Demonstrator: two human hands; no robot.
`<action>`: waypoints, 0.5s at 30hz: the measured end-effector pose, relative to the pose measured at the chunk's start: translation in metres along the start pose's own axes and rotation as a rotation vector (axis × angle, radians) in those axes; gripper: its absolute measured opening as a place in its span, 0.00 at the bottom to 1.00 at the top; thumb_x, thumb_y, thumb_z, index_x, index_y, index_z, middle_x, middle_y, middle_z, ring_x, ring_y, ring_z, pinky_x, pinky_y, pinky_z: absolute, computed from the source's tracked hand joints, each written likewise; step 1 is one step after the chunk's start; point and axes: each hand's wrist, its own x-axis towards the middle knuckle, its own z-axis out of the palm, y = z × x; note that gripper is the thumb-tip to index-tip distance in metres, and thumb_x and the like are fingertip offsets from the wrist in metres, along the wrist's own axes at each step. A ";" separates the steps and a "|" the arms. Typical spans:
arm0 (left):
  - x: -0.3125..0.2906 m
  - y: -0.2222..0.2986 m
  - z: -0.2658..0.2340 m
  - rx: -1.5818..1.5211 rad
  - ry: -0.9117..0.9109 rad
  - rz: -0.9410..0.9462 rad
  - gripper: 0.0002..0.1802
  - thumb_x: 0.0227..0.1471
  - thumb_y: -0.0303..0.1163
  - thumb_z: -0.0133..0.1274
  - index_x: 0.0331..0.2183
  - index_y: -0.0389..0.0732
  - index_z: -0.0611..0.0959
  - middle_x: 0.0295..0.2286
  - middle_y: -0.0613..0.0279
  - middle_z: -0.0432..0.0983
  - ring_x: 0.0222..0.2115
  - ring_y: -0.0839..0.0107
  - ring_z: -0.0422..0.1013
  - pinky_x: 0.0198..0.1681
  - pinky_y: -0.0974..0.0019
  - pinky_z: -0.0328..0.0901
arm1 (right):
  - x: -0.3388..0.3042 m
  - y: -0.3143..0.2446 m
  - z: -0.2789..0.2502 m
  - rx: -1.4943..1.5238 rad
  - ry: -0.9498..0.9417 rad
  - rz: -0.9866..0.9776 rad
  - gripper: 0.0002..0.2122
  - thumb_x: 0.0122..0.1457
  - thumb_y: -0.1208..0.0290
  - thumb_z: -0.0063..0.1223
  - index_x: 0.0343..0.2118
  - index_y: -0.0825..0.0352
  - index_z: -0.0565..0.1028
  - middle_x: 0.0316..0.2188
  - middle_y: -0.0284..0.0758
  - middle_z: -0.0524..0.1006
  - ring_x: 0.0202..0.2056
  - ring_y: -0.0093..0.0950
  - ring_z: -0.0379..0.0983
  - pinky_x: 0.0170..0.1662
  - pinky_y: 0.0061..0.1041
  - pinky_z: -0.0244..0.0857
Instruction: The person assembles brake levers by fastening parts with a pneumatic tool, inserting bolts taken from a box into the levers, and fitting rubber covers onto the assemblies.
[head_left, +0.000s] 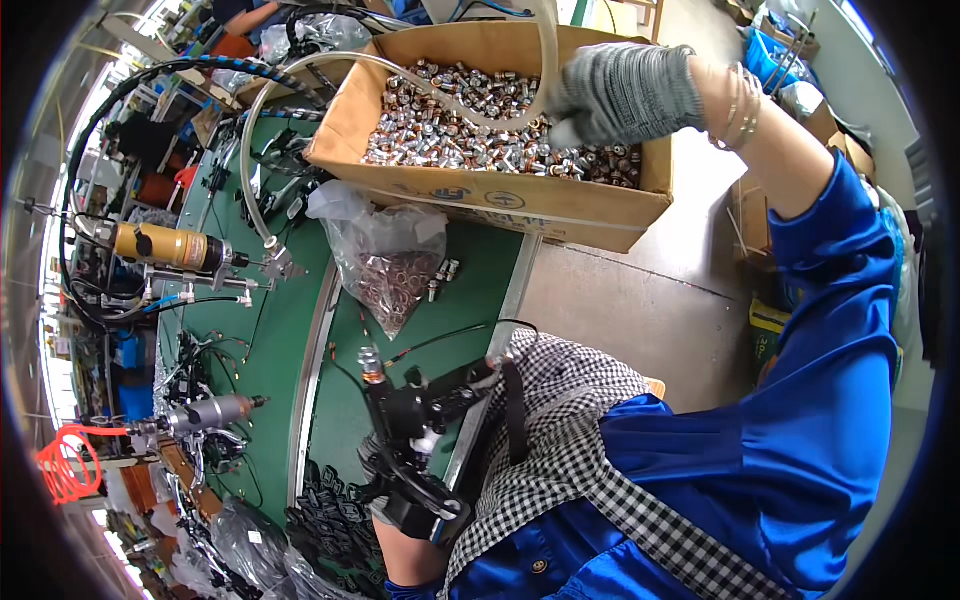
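Observation:
My right hand (632, 95), in a grey knitted glove, is over the right part of an open cardboard box (480, 195). Its fingers are curled at the surface of many small silver-and-copper metal fittings (440, 115); whatever they grip is hidden. Low in the middle, my left hand (374, 464), also gloved, is closed around a black part with cables (408, 412), which covers most of the fingers. One silver fitting (371, 364) stands upright at the top of that part. A black device (425, 512) sits at my left wrist.
A clear bag of copper-coloured rings (395, 270) lies beside a few loose fittings (445, 278) on the green bench (285, 350). A yellow power tool (170, 246) and a grey one (215, 412) are at the left. Black parts (330, 520) pile up near. A hose (250, 150) arches over the box.

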 end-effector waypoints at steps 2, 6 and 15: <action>0.002 0.001 0.001 0.010 -0.007 -0.005 0.16 0.52 0.31 0.63 0.44 0.45 0.82 0.37 0.66 0.79 0.36 0.71 0.74 0.40 0.65 0.69 | 0.015 0.025 0.020 -0.115 0.014 0.112 0.06 0.58 0.70 0.56 0.35 0.62 0.82 0.28 0.35 0.81 0.32 0.32 0.79 0.41 0.34 0.73; 0.001 0.006 0.003 0.030 -0.021 -0.005 0.15 0.52 0.33 0.62 0.43 0.46 0.83 0.36 0.66 0.80 0.36 0.70 0.75 0.39 0.65 0.69 | 0.052 0.046 0.051 0.001 -0.039 -0.108 0.09 0.54 0.73 0.60 0.38 0.58 0.82 0.33 0.34 0.81 0.36 0.33 0.78 0.43 0.35 0.72; -0.016 0.004 -0.003 0.074 -0.046 -0.031 0.11 0.53 0.36 0.62 0.40 0.48 0.85 0.34 0.66 0.82 0.34 0.69 0.76 0.37 0.64 0.69 | 0.079 0.040 0.076 -0.104 -0.089 -0.156 0.08 0.53 0.71 0.60 0.37 0.58 0.82 0.34 0.36 0.82 0.37 0.37 0.79 0.41 0.36 0.73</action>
